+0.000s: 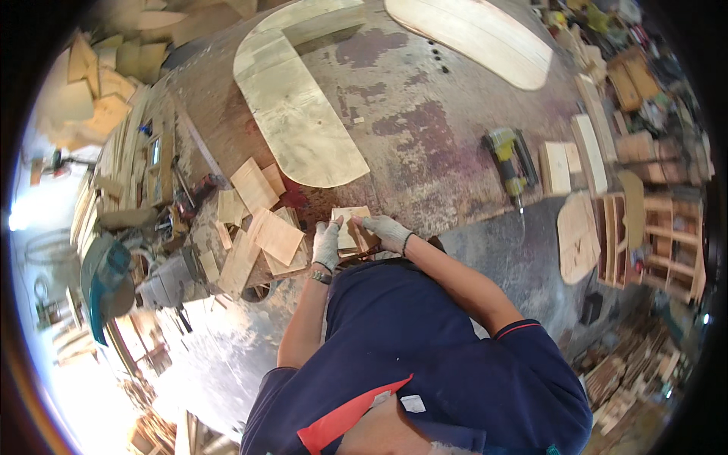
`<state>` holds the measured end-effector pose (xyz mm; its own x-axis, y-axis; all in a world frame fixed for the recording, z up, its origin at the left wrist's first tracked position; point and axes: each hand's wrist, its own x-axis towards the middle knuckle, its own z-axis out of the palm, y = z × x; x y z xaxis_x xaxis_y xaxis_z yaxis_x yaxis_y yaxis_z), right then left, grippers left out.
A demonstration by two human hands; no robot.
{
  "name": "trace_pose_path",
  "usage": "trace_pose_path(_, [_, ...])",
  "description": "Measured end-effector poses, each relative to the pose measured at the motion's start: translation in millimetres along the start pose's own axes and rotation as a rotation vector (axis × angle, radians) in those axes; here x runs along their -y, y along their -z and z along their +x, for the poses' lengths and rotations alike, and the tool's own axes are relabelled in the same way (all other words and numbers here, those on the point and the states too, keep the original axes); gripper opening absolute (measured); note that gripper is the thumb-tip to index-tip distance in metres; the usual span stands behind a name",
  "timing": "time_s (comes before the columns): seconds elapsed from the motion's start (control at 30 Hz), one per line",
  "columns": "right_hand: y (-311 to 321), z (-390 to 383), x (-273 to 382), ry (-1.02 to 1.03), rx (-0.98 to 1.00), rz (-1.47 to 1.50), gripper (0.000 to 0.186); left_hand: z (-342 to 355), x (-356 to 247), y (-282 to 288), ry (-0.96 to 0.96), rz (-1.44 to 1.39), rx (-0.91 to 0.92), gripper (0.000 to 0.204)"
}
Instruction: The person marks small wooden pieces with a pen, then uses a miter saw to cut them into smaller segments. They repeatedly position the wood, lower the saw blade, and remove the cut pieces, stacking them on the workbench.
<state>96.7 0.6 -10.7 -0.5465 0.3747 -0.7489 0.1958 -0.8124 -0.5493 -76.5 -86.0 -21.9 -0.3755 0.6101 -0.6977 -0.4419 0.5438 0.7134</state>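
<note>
Small rectangular wood pieces (350,220) are held together at the workbench's near edge. My left hand (327,243), in a pale knitted glove, is closed on their left side. My right hand (387,233), gloved the same way, grips them from the right, its thumb on top. Several loose wood offcuts (277,236) lie just left of my left hand, some overlapping. Beyond the hands rests a curved, hook-shaped plywood piece (307,136) with a rounded end.
A green nail gun (504,159) stands on the workbench (432,152) at right. Another rounded board (485,42) lies at the far side. A cordless drill (199,189) sits at left. Wooden frames (671,239) and a cut panel (578,239) stand beyond the bench's right end.
</note>
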Motion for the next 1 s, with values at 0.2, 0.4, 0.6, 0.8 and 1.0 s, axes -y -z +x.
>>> trace_pose_path(0.2, [107,-20,39,-0.050,0.173,-0.109,0.048,-24,-9,-109,-0.271,0.089,-0.033,0.043])
trace_pose_path(0.4, [176,-38,66,0.151,0.538,0.243,0.076,-66,-39,-207,-0.315,0.635,0.094,0.082])
trace_pose_path(0.6, [168,-39,122,0.456,0.855,0.314,0.120,-89,-85,-223,-0.767,0.459,0.196,0.073])
trace_pose_path(0.8, [133,-56,128,0.260,0.914,0.633,0.137,-101,-123,-214,-0.761,0.535,0.098,0.050])
trace_pose_path(1.0, [123,-52,107,0.229,0.922,0.721,0.128,-103,-122,-196,-0.668,0.404,0.174,0.040])
